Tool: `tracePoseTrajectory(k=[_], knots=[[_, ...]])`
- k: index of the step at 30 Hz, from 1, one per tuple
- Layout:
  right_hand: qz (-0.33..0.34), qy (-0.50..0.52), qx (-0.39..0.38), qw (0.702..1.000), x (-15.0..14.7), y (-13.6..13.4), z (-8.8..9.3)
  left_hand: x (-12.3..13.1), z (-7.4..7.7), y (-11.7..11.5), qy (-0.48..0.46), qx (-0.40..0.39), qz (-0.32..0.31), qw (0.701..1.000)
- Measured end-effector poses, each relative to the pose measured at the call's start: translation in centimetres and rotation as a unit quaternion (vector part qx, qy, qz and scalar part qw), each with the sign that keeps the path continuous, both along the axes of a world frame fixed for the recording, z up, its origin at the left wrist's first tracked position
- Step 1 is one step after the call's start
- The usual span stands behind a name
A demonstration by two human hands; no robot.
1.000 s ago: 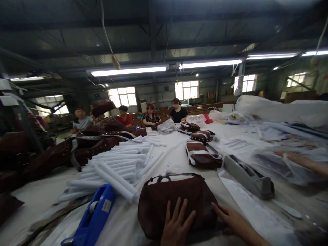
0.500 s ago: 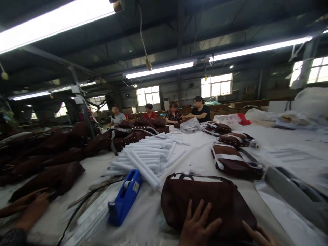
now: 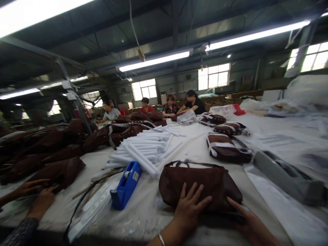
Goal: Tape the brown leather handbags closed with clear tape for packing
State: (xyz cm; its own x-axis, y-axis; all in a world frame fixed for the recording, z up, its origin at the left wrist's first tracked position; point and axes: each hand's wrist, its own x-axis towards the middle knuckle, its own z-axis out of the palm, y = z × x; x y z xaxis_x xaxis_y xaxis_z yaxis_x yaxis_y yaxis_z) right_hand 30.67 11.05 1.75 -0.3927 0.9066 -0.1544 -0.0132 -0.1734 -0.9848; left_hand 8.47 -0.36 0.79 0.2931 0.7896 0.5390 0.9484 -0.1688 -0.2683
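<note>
A dark brown leather handbag [image 3: 200, 176] lies on the white-covered table right in front of me, its thin strap along the top edge. My left hand [image 3: 191, 205], with a bangle at the wrist, rests flat on the bag's front, fingers spread. At the bag's lower right end, my right hand [image 3: 247, 217] touches it with a stretched finger; its other fingers are partly hidden and dim. A blue tape dispenser [image 3: 126, 186] stands left of the bag. White rolled tubes [image 3: 143, 150] are heaped behind the dispenser.
A grey tape dispenser [image 3: 287, 177] stands at right. Brown bags with white-wrapped straps [image 3: 228, 147] sit behind mine, and more brown bags [image 3: 56, 147] are piled left. A co-worker's hands [image 3: 42, 200] handle a bag at far left. Several people sit across the table.
The view has tipped downward, showing more of the table's front edge. My hands remain against the handbag, with the left still spread on it. The co-worker's hands at left have shifted slightly.
</note>
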Motion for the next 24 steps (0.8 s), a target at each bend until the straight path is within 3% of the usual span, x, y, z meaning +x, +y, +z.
tracePoseTrajectory(k=[2, 4, 7, 12, 15, 17, 19, 20, 22, 24], knots=[[0.021, 0.050, -0.089, 0.995, 0.0, -1.2, 1.1, 0.2, 0.4, -0.5, -0.011, -0.024, -0.001, 1.000], [0.028, 0.083, -0.127, 0.988, 0.0, -2.1, 2.6, 0.4, 0.9, -1.1, -0.032, -0.054, -0.005, 0.998], [0.027, 0.101, -0.137, 0.985, -0.1, -2.5, 4.2, 0.2, 1.5, -1.4, -0.052, -0.070, -0.029, 0.996], [0.004, 0.096, -0.146, 0.985, -0.4, -2.9, 5.1, -0.1, 1.4, -1.5, -0.035, 0.012, -0.020, 0.999], [0.027, 0.083, -0.115, 0.989, 0.0, -3.3, 5.4, -0.3, 1.1, -1.4, -0.031, 0.048, -0.034, 0.998], [0.081, 0.027, -0.053, 0.995, 1.2, -2.9, 5.6, -0.5, 0.9, -1.3, -0.034, 0.054, -0.033, 0.997], [0.128, -0.088, 0.086, 0.984, 3.6, -1.5, 5.4, -0.8, 0.8, -1.2, -0.043, 0.058, -0.028, 0.997], [0.124, -0.162, 0.180, 0.962, 5.1, -0.4, 5.2, -0.9, 0.8, -1.1, -0.047, 0.063, -0.026, 0.997], [0.060, -0.302, 0.347, 0.886, 8.5, 2.3, 4.6, -1.1, 0.8, -0.9, -0.054, 0.074, -0.025, 0.995], [-0.019, -0.387, 0.420, 0.821, 11.8, 5.1, 3.6, -1.1, 0.7, -0.8, -0.060, 0.079, -0.024, 0.995]])
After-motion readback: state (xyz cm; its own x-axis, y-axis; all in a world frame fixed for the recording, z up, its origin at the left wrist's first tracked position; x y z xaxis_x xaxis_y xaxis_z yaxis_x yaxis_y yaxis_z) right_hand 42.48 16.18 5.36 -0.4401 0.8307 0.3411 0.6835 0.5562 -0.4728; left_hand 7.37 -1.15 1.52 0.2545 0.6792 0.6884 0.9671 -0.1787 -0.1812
